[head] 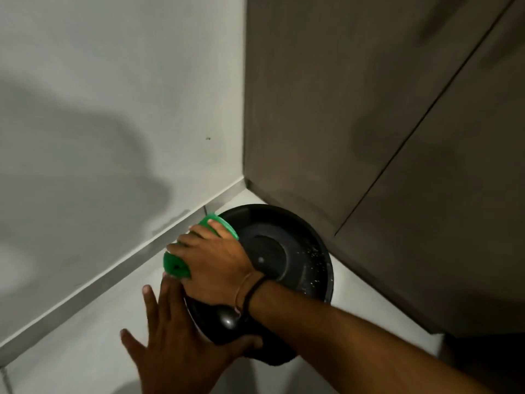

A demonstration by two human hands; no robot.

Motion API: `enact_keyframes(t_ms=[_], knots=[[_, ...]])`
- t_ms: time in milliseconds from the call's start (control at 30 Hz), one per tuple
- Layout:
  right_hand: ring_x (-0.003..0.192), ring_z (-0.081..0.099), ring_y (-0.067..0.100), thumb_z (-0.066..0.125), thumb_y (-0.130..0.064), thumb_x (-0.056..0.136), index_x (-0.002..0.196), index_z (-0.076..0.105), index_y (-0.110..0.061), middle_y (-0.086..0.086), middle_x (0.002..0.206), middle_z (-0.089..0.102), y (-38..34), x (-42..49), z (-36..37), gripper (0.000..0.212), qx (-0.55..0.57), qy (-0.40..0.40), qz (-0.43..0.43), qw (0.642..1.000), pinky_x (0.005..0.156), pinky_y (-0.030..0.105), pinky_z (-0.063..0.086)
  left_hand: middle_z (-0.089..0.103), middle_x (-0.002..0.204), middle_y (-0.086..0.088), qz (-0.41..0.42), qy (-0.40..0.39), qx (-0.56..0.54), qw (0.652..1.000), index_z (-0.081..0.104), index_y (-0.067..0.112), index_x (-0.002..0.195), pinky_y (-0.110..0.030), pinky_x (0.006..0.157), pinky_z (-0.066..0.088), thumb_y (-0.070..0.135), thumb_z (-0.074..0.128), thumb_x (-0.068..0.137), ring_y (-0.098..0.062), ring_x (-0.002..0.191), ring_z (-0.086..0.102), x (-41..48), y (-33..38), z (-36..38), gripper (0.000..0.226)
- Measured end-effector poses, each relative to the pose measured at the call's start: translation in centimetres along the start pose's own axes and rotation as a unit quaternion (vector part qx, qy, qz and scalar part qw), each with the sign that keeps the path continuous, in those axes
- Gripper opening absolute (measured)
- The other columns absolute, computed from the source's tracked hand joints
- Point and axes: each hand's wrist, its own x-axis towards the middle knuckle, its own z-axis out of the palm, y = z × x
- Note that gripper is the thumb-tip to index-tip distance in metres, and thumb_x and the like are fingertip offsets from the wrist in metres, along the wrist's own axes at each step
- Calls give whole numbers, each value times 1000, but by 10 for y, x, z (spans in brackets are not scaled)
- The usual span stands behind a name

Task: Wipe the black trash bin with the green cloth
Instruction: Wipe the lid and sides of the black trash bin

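The black trash bin [295,251] stands on the floor in a corner, round, with a domed lid speckled by pale spots on its right side. My right hand [216,263] presses the green cloth [174,265] flat against the lid's left rim; green shows above my fingers and below them. My left hand [176,342] rests with fingers spread against the bin's near left side, thumb lying along the lower edge. My right forearm crosses the lid's front and hides part of it.
A pale grey wall [99,123] with a skirting board [113,271] runs on the left. Brown cabinet panels [369,123] rise on the right, close behind the bin. Light floor tile [71,365] lies at the lower left.
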Motion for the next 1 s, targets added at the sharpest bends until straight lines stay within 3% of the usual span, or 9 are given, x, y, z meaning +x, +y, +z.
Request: enact_keyframes(t_ms=[100, 200, 333, 467, 633, 733, 833, 900, 1000], knots=[[147, 48, 23, 59, -47, 95, 142, 64, -33, -7, 149, 63, 30, 5, -18, 49, 28, -6, 44, 999, 129, 47, 20, -23, 174, 24, 17, 15, -35, 999, -40, 45, 152, -73, 129, 1, 117, 48, 2, -9, 160, -32, -5, -3, 2, 188], [156, 36, 20, 53, -51, 104, 154, 51, -35, -9, 163, 49, 75, -18, -35, 52, 82, 12, 160, 984, 132, 43, 16, -12, 178, 20, 46, 26, -48, 997, -19, 40, 163, -77, 126, 1, 118, 50, 10, -11, 163, -26, -11, -6, 1, 185], [156, 37, 17, 53, -36, 109, 157, 50, -31, -8, 164, 47, 116, -97, -40, 48, 207, 105, 289, 929, 131, 36, 23, -6, 180, 15, 62, 37, -59, 996, -11, 33, 167, -79, 125, 1, 118, 51, 14, -15, 165, -20, -14, -7, 1, 186], [160, 26, 10, 48, -41, 107, 161, 44, -26, -8, 169, 39, 84, -153, -19, 56, 267, 181, 323, 890, 133, 46, 21, -2, 180, 12, 80, 51, -68, 993, -7, 30, 169, -81, 124, 6, 118, 52, 16, -17, 166, -14, -14, -10, 4, 185], [166, 8, 9, 44, -50, 102, 164, 35, -27, -14, 175, 24, 33, -204, 2, 67, 222, 169, 240, 930, 135, 44, 5, -7, 181, 9, 89, 74, -70, 991, -12, 28, 169, -79, 126, 7, 119, 48, 16, -18, 166, -17, -10, -15, 9, 188], [165, 10, 14, 53, -48, 94, 163, 37, -29, -11, 174, 29, 14, -215, 7, 73, 122, 107, 139, 977, 132, 44, 8, -12, 180, 9, 95, 74, -65, 991, -15, 28, 169, -76, 127, 6, 119, 48, 20, -18, 166, -18, -8, -17, 13, 185], [165, 13, 15, 66, -47, 81, 163, 37, -35, -11, 174, 29, 1, -190, 1, 88, 44, 8, 21, 999, 131, 46, 8, -19, 179, 9, 108, 72, -66, 989, -17, 27, 169, -75, 127, 3, 107, 60, 51, -19, 165, -23, -5, -21, 16, 162], [165, 12, 13, 68, -47, 82, 160, 38, -41, -16, 173, 29, -9, -156, -3, 84, 20, -27, -31, 999, 134, 43, 2, -24, 178, 5, 115, 77, -42, 990, -20, 26, 168, -76, 128, 4, 90, 65, 74, -22, 163, -28, -2, -24, 18, 142], [163, 21, 14, 63, -48, 92, 154, 49, -38, -14, 167, 41, -13, -103, -9, 64, -24, -45, -79, 996, 135, 46, 12, -30, 176, 7, 118, 66, -24, 990, -20, 24, 169, -74, 129, 3, 97, 52, 66, -22, 161, -32, -1, -28, 17, 145]])
